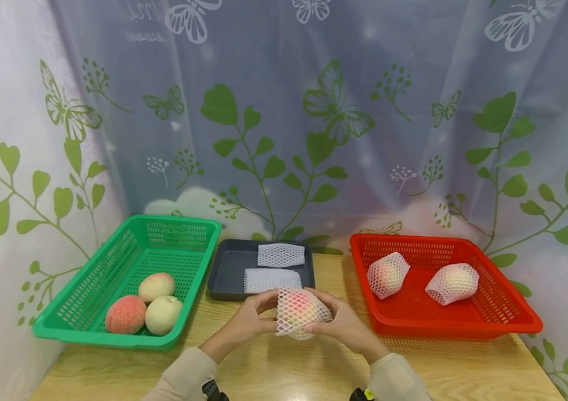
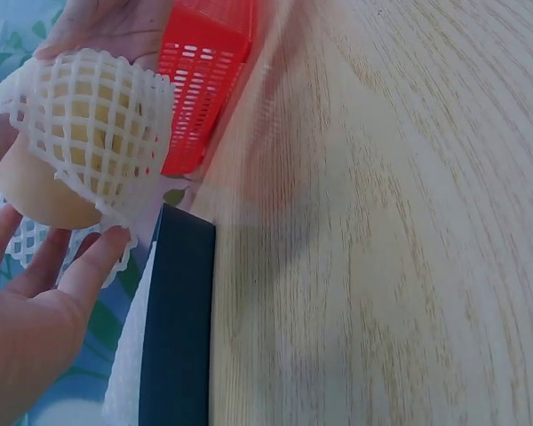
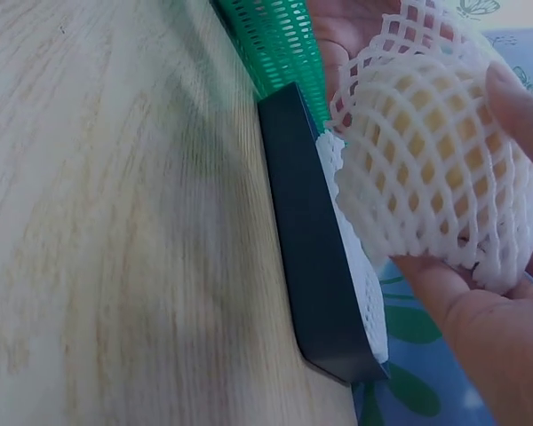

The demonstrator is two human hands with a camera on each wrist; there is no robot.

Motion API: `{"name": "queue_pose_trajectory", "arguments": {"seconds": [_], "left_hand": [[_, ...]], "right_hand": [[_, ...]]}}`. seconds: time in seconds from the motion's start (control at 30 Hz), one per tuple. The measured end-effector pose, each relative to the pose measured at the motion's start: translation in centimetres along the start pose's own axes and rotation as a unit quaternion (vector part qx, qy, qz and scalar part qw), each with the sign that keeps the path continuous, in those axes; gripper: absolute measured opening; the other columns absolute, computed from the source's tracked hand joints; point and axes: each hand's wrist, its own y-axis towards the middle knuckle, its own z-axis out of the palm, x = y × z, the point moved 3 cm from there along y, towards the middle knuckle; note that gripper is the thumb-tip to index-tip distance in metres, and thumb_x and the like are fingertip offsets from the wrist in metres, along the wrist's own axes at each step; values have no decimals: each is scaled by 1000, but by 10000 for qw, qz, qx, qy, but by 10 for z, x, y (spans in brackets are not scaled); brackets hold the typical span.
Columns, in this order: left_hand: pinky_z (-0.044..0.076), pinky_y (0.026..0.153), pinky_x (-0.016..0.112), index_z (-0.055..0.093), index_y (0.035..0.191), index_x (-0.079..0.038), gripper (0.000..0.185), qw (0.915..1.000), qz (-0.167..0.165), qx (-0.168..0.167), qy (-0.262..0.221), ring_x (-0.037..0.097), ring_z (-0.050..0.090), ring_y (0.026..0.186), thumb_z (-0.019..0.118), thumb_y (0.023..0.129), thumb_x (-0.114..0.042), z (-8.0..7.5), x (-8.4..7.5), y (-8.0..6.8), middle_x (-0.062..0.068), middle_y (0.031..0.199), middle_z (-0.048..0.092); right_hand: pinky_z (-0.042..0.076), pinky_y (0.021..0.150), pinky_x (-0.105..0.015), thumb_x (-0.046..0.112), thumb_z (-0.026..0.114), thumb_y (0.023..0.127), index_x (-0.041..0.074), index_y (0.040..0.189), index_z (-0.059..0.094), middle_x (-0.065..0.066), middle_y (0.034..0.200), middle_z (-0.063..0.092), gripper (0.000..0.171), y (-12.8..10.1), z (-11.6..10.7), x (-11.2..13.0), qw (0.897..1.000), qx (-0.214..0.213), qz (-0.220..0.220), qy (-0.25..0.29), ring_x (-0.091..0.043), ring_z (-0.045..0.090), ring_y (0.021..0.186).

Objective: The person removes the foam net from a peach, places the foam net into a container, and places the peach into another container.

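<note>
Above the front of the wooden table, both hands hold a peach point(image 2: 46, 191) in a white foam net sleeve point(image 1: 296, 309). My left hand point(image 1: 249, 322) grips it from the left, fingertips at the net's open edge. Opposite, my right hand point(image 1: 346, 326) holds the covered end, thumb on the near side and fingers beneath. In the left wrist view, part of the peach shows bare below the slanted net edge. The right wrist view shows the net point(image 3: 431, 151) stretched round the fruit, its loose end standing out toward the left hand.
A green basket point(image 1: 100, 337) on the left holds three bare peaches point(image 1: 157, 287). Behind the hands, a dark grey tray point(image 1: 228, 267) carries two flat foam nets point(image 1: 281, 255). The red basket point(image 1: 456, 328) on the right contains two netted peaches point(image 1: 388, 275). A printed curtain hangs behind.
</note>
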Motion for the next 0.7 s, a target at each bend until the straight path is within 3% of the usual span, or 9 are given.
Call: {"name": "queue_pose_trajectory", "arguments": {"seconds": [0.37, 0.7], "left_hand": [[51, 84, 24, 44, 138, 8, 67, 9992, -47, -325, 221, 39, 53, 117, 73, 77, 1, -4, -1, -2, 26, 131, 51], [54, 84, 30, 45, 134, 13, 66, 9981, -49, -566, 223, 35, 58, 111, 72, 74, 3, -7, 0, -4, 30, 127, 54]], "right_hand": [[53, 88, -32, 8, 72, 85, 1, 143, 42, -17, 139, 49, 66, 5, 4, -7, 9974, 16, -34, 724, -19, 59, 108], [52, 89, -29, 5, 68, 88, -9, 139, 42, 0, 125, 61, 59, 5, 4, -9, 9937, -143, -208, 1087, -14, 61, 106]]}}
